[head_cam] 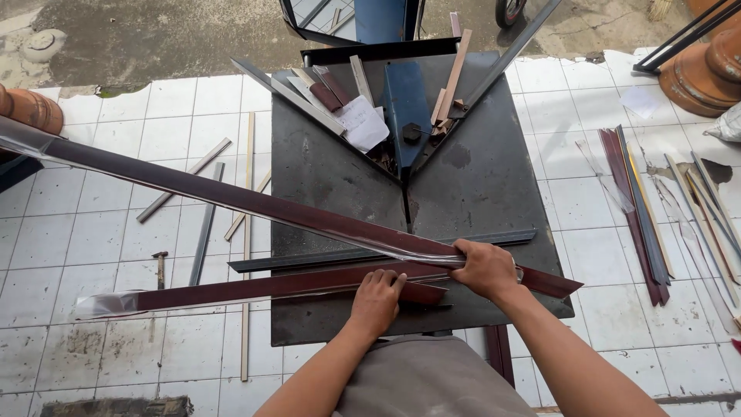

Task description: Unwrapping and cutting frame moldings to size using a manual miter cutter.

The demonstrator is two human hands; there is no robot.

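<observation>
A long dark red moulding strip (231,198) runs from the far left edge across the dark metal table (324,177) to its near right corner. My right hand (486,269) grips this strip near its right end, where clear plastic wrap shows. A second dark red strip (255,289) lies closer to me, pointing left past the table edge with a plastic-wrapped tip. My left hand (377,300) presses down on it near its right end. A dark grey metal strip (370,252) lies between the two.
A blue mitre cutter (407,108) stands at the table's back centre in a V-shaped fence, with offcuts and white paper (361,123) around it. Loose strips lie on the white tiled floor left (202,232) and right (644,208). Brown round pots (706,69) stand at the far right.
</observation>
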